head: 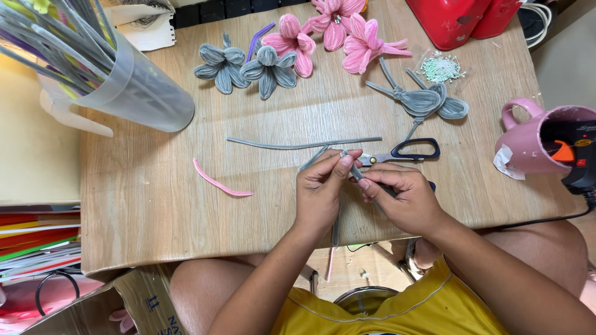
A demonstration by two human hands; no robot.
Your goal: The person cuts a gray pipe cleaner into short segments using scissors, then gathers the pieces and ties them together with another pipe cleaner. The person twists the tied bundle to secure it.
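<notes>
Both forearms come up from the lap and meet over the near edge of the wooden table [155, 205]. The left hand [320, 189] is turned with its fingertips pointing up and inward; the right hand [403, 198] lies lower, knuckles up, its wrist angled toward the body.

On the table lie black-handled scissors [406, 151], a straight grey pipe cleaner [298, 146], a short pink pipe cleaner piece [220, 183], grey pipe-cleaner flowers [248, 67], pink flowers [335, 31] and an unfinished grey flower [428, 102]. A clear plastic jug [133, 87] full of pipe cleaners lies tilted at the far left, and a pink mug [537, 139] holding a glue gun [574, 152] stands at the right.

The fingers of both hands are pressed together, pinching a grey pipe cleaner [355, 172] between thumbs and forefingers. It sits between the two hands just above the table's near edge, one end poking up to the left, the other hanging below the left hand.
</notes>
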